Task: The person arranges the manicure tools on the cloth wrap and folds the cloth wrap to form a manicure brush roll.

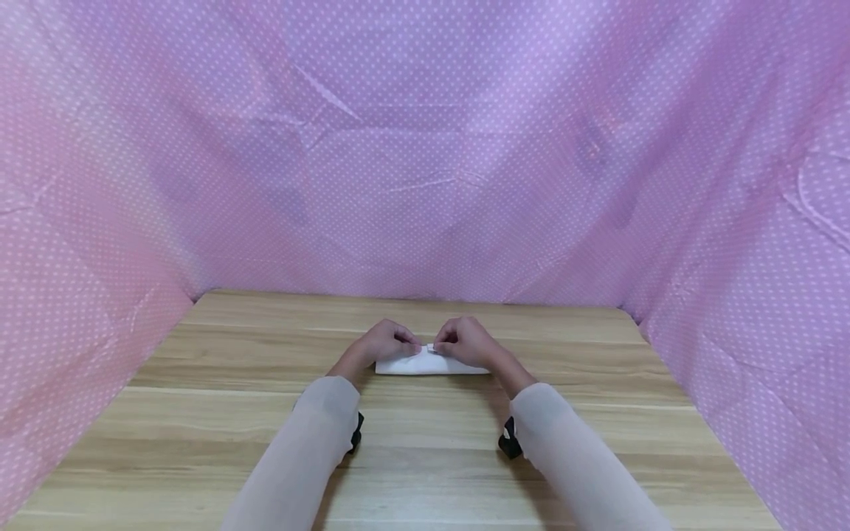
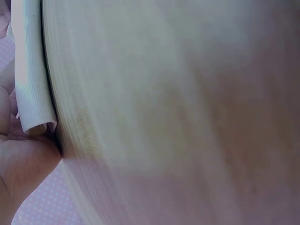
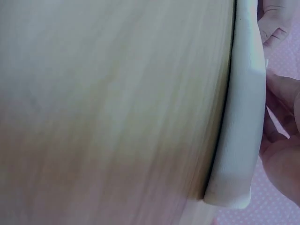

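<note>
A folded white cloth [image 1: 430, 363] lies flat on the wooden table [image 1: 425, 457], near the middle and a little toward the far edge, with its long axis running left to right across the person's front. Both hands meet over its midpoint: the left hand [image 1: 385, 343] comes in from the left end and the right hand [image 1: 468, 341] from the right, their fingertips nearly touching at the cloth's upper edge. Each hand has its fingers curled down and appears to pinch a small raised bit of cloth at the centre, so both are gripping the cloth rather than lying flat on it. The two hands sit equally close to it, one on each half, neither clearly nearer. In the left wrist view the cloth [image 2: 32, 79] shows as a thick folded band with a rounded, rolled end against the table edge of the frame, with the left hand's fingers [image 2: 21, 164] just beside that end. In the right wrist view the cloth [image 3: 241, 122] again runs as a long band, its folded corner low in the frame, and the right hand's fingers [image 3: 281, 112] press along its side. Pale sleeves [image 1: 312, 450] cover both forearms, and a dotted pink curtain [image 1: 425, 147] walls the table on three sides.
</note>
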The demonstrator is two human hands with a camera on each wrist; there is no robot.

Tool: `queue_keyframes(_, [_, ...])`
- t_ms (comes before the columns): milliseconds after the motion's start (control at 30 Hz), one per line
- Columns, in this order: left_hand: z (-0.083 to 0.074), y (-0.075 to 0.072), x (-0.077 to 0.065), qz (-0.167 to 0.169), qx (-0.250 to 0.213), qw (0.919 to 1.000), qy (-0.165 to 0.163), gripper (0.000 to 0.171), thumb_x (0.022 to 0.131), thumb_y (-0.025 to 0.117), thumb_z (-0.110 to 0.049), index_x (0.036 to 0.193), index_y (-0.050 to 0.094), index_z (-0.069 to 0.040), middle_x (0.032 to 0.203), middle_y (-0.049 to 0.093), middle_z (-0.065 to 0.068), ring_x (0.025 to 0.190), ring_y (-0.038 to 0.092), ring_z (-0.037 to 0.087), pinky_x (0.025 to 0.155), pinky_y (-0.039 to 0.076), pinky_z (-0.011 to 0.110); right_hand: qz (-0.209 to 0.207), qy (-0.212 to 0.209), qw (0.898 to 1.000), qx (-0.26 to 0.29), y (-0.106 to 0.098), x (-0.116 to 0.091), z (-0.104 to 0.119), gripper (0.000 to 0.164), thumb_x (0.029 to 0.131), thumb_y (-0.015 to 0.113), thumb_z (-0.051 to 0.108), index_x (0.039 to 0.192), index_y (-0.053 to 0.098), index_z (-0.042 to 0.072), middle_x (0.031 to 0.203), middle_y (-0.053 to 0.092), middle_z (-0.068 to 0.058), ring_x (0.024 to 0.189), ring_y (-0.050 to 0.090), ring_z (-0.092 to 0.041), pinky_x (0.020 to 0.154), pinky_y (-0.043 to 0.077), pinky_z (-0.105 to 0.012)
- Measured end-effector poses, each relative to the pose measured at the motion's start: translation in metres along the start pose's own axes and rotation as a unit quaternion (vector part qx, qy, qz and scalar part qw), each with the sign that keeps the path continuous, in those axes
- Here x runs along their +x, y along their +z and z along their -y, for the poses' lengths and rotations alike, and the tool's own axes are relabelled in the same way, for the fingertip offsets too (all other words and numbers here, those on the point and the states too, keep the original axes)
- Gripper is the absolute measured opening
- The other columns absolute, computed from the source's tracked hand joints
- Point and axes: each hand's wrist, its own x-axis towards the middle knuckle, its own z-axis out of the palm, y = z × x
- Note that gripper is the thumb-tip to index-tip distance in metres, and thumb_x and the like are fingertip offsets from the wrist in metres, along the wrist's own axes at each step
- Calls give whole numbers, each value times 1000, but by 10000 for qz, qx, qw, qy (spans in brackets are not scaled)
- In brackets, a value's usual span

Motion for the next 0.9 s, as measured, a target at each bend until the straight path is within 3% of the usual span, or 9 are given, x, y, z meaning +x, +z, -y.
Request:
queue_keyframes(233, [-4,0,-3,-18,-11,10000,-46,13,94,75,-22,103,81,-14,113,74,1,107,62,19,100,45,42,106,516,9982,301,-1,6,-2,4,90,77,8,89,74,6,83,71,0,80,62,-12,76,51,-28])
queue_keyframes(500, [-4,0,-3,21,10,10000,37,13,95,75,-22,103,80,-13,111,74,2,106,62,19,100,46,43,482,1409,9888,61,-8,10,1,20,89,79,22,102,80,7,105,76,-2,100,64,-16,94,50,-38])
queue_keyframes(900, [-3,-1,-1,118,-22,9999,-101,10,95,75,-23,100,81,-17,111,73,-1,109,61,20,102,45,43,435,1478,9880,-65,-6,13,5,16,85,83,22,95,82,10,105,77,-1,100,64,-18,94,49,-38])
